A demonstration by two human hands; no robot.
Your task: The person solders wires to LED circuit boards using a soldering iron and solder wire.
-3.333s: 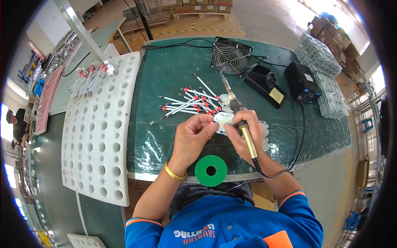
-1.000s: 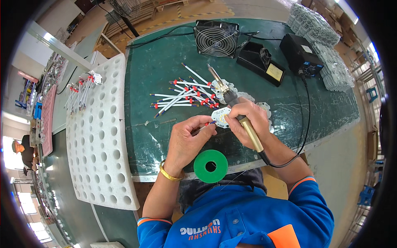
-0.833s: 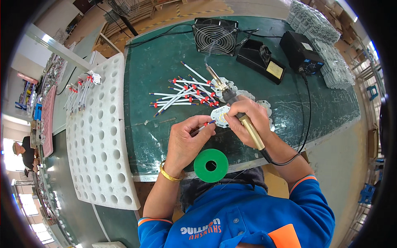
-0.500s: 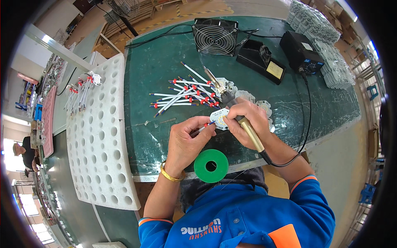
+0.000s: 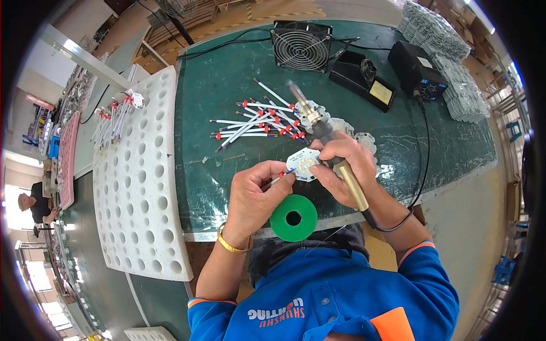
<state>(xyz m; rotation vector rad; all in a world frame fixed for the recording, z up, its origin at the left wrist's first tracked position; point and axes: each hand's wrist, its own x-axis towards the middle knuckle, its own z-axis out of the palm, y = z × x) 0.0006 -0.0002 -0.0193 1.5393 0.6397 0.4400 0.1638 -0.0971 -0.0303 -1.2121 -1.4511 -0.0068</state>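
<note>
My left hand [image 5: 259, 190] is closed, pinching a white wire lead [image 5: 272, 181] with a red ring. The lead's blue end touches the edge of a small white LED board [image 5: 303, 163] with a ring of yellow dots. My right hand [image 5: 350, 170] grips a soldering iron [image 5: 325, 133] by its dark and brass-coloured handle, the tip pointing away from me. That hand's thumb and finger also hold the board's right side. Beyond them lies a loose pile of similar white leads [image 5: 250, 125]. More LED boards [image 5: 364, 142] lie partly hidden behind the right hand.
A green spool [image 5: 293, 218] sits near the table's front edge. At the back are a fan [image 5: 301, 46], an iron stand [image 5: 364, 85] and a black soldering station [image 5: 417, 71]. Stacked boards [image 5: 438, 40] stand far right. A white foam block with holes [image 5: 139, 187] lies left, with finished-looking leads [image 5: 116, 119].
The view has shifted slightly. The board has turned a little so more of its face shows, and the iron has swung slightly right with my right hand. Both grips are unchanged.
</note>
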